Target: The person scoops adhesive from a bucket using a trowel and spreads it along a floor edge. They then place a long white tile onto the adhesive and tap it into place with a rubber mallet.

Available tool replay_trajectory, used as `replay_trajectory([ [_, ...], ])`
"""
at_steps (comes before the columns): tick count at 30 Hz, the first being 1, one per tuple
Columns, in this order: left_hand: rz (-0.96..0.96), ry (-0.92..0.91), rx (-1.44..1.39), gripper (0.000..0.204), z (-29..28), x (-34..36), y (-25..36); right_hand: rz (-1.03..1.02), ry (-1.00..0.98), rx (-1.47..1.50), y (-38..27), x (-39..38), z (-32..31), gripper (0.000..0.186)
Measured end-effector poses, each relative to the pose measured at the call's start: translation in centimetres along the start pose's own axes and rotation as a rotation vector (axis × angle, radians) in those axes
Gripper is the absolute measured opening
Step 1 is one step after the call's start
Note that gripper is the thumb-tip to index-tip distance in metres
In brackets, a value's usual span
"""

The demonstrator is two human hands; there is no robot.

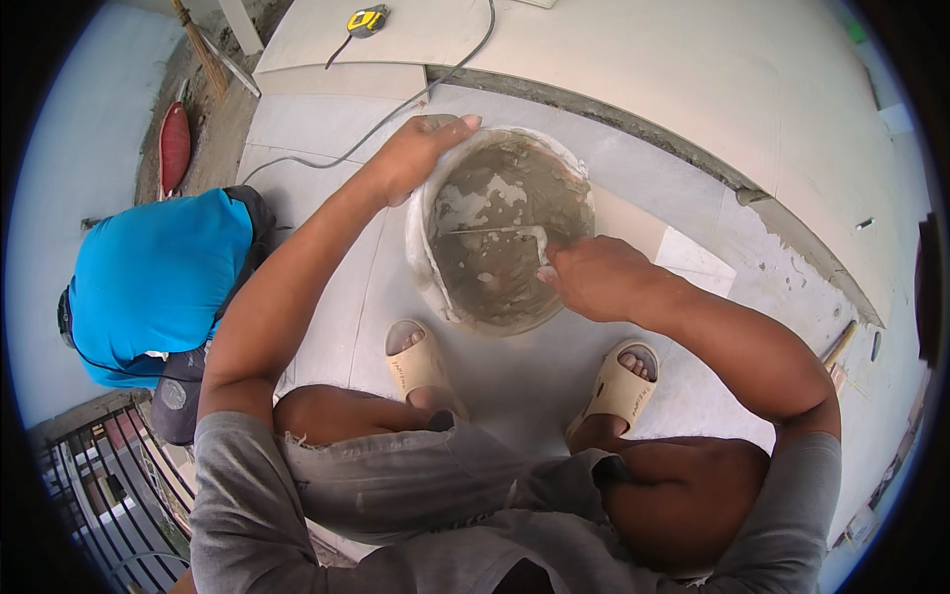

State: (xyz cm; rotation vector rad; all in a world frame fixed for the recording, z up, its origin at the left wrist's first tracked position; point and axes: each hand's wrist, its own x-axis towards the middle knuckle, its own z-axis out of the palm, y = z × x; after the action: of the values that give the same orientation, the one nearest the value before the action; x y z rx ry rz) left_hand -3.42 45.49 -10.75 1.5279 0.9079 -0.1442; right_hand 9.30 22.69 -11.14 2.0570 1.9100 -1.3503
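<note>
A round bucket (426,259), its wall smeared white and grey, stands in front of my feet. Wet grey mortar (485,272) lies inside it. At its far left edge my left hand (424,153) is closed on the rim, thumb pointing right. My right hand (599,279) reaches over the right side of the bucket, fingers wrapped round the handle of a trowel (541,241). The trowel's bent neck shows, coated in mortar. Its thin blade edge runs left across the mortar's surface; my fist hides the handle.
A grey cable (368,137) crosses the pale tiles behind the bucket. A yellow-black tape measure (367,20) lies farther back. A mortar-edged gap (633,123) runs along the large slabs. Close on the left, a person in a blue shirt (163,272) bends down. A broom (201,49) stands far left.
</note>
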Motion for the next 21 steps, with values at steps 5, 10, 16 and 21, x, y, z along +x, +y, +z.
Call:
replay_trajectory([
  [5,0.032,0.039,0.074,0.064,0.8,-0.1,0.0,-0.139,-0.097,-0.177,1.3,2.2,0.9,0.031],
  [10,-0.035,0.081,0.05,0.066,0.9,0.1,0.0,-0.132,-0.179,-0.163,2.5,0.1,-3.0,0.03],
  [16,0.012,0.149,0.132,0.053,2.4,0.2,0.9,-0.127,0.102,0.12,3.8,0.5,-2.9,0.031],
  [21,-0.019,0.078,0.08,0.052,2.4,-0.1,1.9,-0.366,0.077,-0.116,4.5,2.6,0.3,0.029],
])
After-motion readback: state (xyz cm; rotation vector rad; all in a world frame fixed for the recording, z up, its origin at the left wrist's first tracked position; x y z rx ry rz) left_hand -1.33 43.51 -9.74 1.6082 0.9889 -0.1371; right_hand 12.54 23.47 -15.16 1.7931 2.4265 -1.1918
